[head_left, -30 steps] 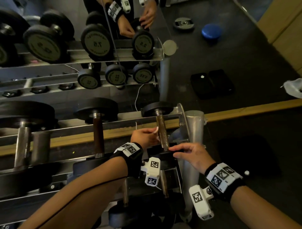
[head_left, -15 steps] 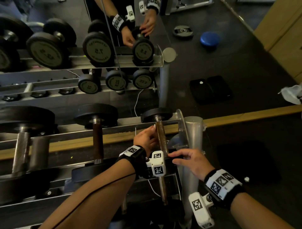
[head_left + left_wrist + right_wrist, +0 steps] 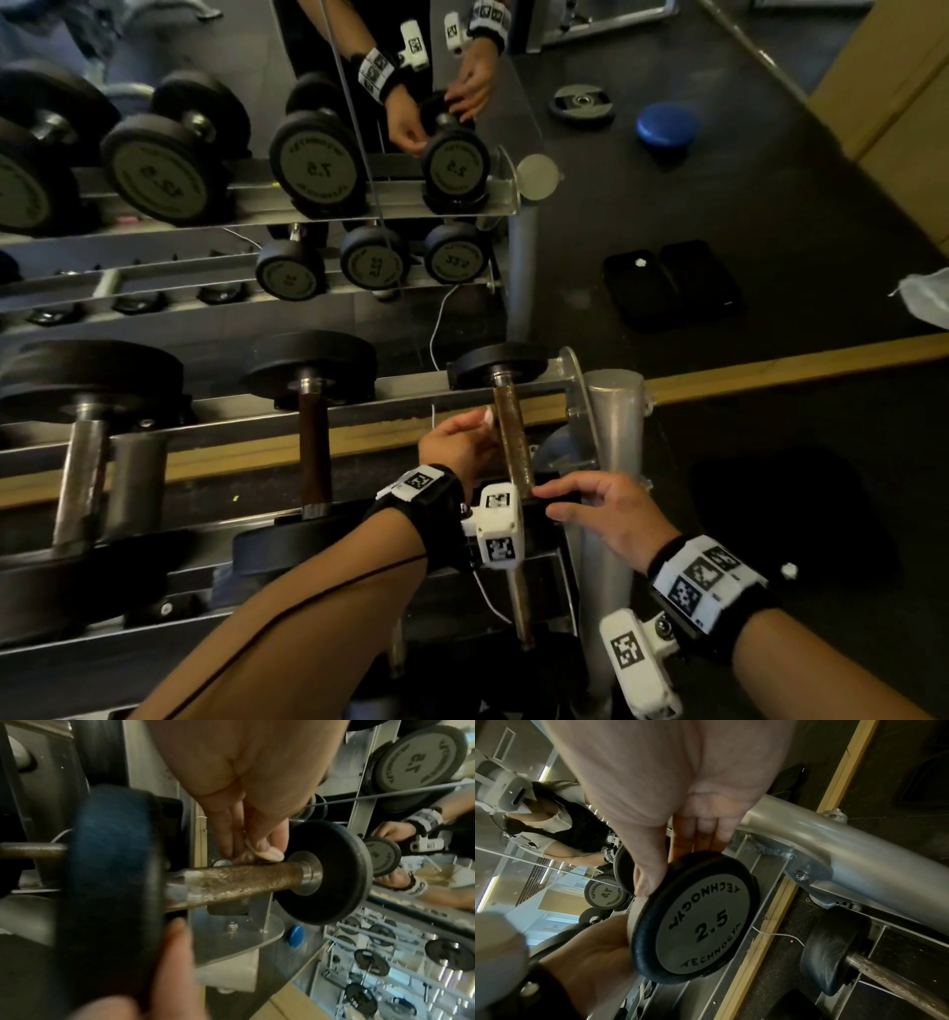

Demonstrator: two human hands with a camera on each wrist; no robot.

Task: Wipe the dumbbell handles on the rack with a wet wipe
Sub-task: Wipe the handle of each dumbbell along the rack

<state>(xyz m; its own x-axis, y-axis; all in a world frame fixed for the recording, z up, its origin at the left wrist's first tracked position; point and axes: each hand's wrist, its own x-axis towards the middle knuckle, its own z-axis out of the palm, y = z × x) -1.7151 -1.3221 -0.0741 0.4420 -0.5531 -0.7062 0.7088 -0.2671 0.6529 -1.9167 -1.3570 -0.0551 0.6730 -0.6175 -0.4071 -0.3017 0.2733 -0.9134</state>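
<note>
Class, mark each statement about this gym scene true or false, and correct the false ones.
1. The left hand holds a wipe against the rusty dumbbell handle. True.
2. The right hand rests on the rack post. False: it grips the near end weight of that dumbbell.
3. That end weight is marked 7.5. False: it reads 2.5.
4. A blue disc lies on the floor. True.
5. The dumbbell has been lifted off the rack. False: it lies on the rack rails.
</note>
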